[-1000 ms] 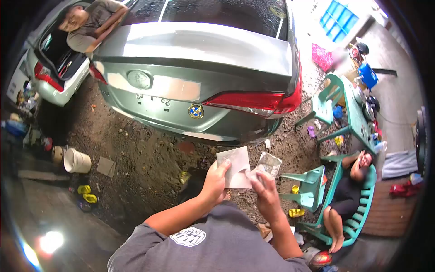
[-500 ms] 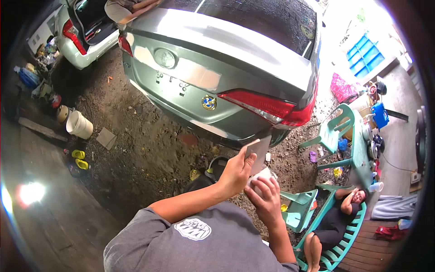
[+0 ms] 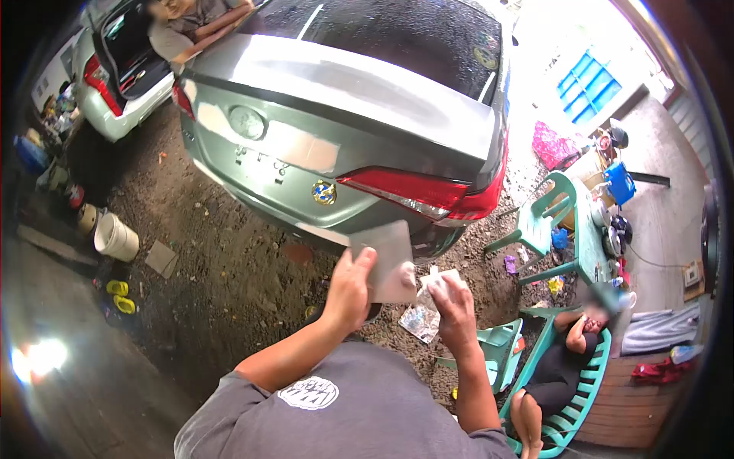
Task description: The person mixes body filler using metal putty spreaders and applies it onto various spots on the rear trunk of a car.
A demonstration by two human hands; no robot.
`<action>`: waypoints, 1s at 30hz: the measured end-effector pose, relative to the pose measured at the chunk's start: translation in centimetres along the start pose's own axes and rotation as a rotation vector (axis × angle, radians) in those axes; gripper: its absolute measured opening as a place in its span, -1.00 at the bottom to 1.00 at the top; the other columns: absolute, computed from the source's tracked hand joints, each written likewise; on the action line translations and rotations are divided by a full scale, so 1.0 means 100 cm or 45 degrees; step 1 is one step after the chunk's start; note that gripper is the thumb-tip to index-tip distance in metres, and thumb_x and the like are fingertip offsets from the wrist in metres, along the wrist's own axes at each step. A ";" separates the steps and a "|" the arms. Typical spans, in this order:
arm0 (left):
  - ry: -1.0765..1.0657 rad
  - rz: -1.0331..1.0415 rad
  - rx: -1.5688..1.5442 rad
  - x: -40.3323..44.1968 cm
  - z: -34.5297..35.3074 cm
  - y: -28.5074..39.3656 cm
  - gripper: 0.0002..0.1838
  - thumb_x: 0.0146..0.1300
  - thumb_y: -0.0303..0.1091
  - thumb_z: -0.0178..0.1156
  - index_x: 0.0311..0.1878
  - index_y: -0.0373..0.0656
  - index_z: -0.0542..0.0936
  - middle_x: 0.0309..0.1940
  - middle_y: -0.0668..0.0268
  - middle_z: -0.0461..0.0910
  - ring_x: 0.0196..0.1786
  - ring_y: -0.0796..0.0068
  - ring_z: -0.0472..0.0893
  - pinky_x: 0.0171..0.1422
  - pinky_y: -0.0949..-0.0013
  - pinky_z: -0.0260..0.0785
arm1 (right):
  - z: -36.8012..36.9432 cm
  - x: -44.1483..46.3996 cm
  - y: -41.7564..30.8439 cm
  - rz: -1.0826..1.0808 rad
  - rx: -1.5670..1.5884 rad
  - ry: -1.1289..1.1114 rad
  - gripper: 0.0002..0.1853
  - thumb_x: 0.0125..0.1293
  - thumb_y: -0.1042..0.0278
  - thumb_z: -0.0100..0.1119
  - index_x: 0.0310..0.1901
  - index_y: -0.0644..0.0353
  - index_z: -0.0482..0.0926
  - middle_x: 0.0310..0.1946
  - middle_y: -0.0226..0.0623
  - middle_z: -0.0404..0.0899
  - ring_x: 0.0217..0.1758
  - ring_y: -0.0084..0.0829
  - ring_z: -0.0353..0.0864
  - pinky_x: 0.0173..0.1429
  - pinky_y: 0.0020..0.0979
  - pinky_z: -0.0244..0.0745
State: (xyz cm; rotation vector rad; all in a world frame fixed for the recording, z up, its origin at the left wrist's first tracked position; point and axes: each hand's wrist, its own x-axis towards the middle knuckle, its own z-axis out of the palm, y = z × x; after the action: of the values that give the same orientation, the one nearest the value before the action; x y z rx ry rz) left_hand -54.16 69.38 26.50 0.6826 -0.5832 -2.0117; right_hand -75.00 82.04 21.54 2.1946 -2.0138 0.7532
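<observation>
Behind the silver car (image 3: 344, 80), the left hand (image 3: 350, 289) pinches a pale plate (image 3: 386, 252), now turned broad-face up; the right hand (image 3: 456, 307), gripping a whitish piece (image 3: 437, 275), has moved apart, leaving that face exposed.

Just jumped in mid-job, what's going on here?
A person is behind a silver car with pale patches on its rear. Their left hand holds a flat plate bearing a whitish dab. The right hand grips a pale flat piece beside the plate; whether they touch is hard to tell.
</observation>
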 end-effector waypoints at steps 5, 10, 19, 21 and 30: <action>0.027 0.525 0.247 0.032 -0.010 0.011 -0.55 0.58 -0.09 0.05 0.29 -0.25 0.38 0.10 0.21 0.54 0.15 0.39 0.55 0.29 0.28 0.40 | -0.037 0.072 -0.044 -0.110 -0.163 0.274 -0.50 0.21 0.45 0.30 0.21 -0.12 0.60 0.26 -0.26 0.44 0.40 -0.13 0.39 0.50 0.13 0.18; 0.061 0.848 0.789 0.048 0.003 0.029 -0.63 0.55 -0.30 0.10 0.24 -0.38 0.43 0.03 0.13 0.61 0.03 0.38 0.58 0.17 0.33 0.43 | -0.034 0.120 -0.049 -0.202 -0.151 0.293 -0.51 0.21 0.34 0.29 0.21 -0.19 0.61 0.26 -0.31 0.43 0.41 -0.15 0.38 0.54 0.15 0.14; 0.365 1.047 0.240 0.108 -0.027 0.115 -0.47 0.44 -0.19 0.25 0.32 -0.29 0.38 0.20 0.13 0.51 0.17 0.29 0.56 0.28 0.16 0.43 | 0.042 0.130 -0.030 0.152 0.934 -0.040 -0.42 0.28 0.70 0.09 0.32 0.00 0.49 0.29 -0.15 0.43 0.38 -0.16 0.44 0.51 -0.11 0.28; 0.469 1.096 0.144 0.121 -0.050 0.146 -0.49 0.45 -0.19 0.25 0.28 -0.33 0.42 0.22 0.11 0.52 0.22 0.22 0.56 0.32 0.08 0.45 | 0.060 0.101 -0.022 0.952 2.103 0.256 -0.39 0.34 0.71 0.04 0.42 0.13 0.33 0.39 -0.13 0.37 0.48 -0.11 0.35 0.55 -0.13 0.25; 0.444 0.476 -0.754 0.118 -0.185 0.121 -0.66 0.34 -0.21 0.29 0.08 -0.19 0.56 -0.05 0.24 0.62 -0.01 0.25 0.60 0.18 0.18 0.47 | 0.040 0.145 -0.034 1.459 2.594 -0.271 -0.40 0.53 0.10 0.04 0.51 0.08 0.21 0.47 -0.16 0.32 0.56 0.01 0.22 0.57 0.42 -0.09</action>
State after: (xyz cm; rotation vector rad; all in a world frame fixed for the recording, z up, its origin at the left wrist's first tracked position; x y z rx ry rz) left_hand -39.69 50.79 17.77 0.4934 0.0966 -1.5491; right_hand -70.22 67.76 24.68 0.2023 -2.6285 3.9612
